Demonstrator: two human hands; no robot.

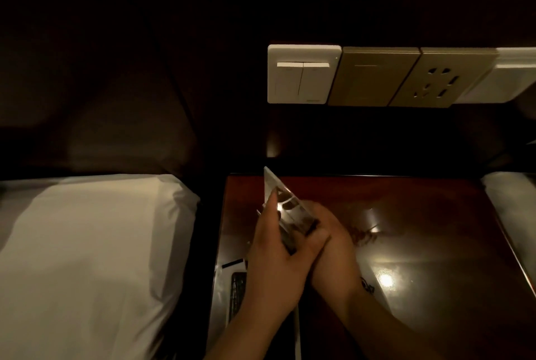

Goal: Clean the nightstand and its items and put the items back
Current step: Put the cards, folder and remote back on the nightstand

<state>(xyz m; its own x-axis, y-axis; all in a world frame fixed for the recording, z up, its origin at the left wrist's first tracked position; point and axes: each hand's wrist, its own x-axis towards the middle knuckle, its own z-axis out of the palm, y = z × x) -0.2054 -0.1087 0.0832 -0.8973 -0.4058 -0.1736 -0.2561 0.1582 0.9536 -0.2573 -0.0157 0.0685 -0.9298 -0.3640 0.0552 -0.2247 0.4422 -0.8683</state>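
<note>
A glossy dark wooden nightstand (420, 214) fills the lower right of the head view. Above its left part, both hands hold a clear acrylic sign stand (278, 194) tilted on edge. My left hand (275, 246) grips its left side with the fingers along the plate. My right hand (327, 240) grips its lower right end, fingers curled under it. A white phone-like device (236, 293) with a dark keypad lies on the nightstand's left front, partly hidden by my left forearm.
A white pillow (87, 258) lies on the bed to the left. On the wall behind sit a white double switch (303, 73), a beige switch plate (374, 76) and a socket plate (443, 78). Another white pillow corner (513, 200) shows at right.
</note>
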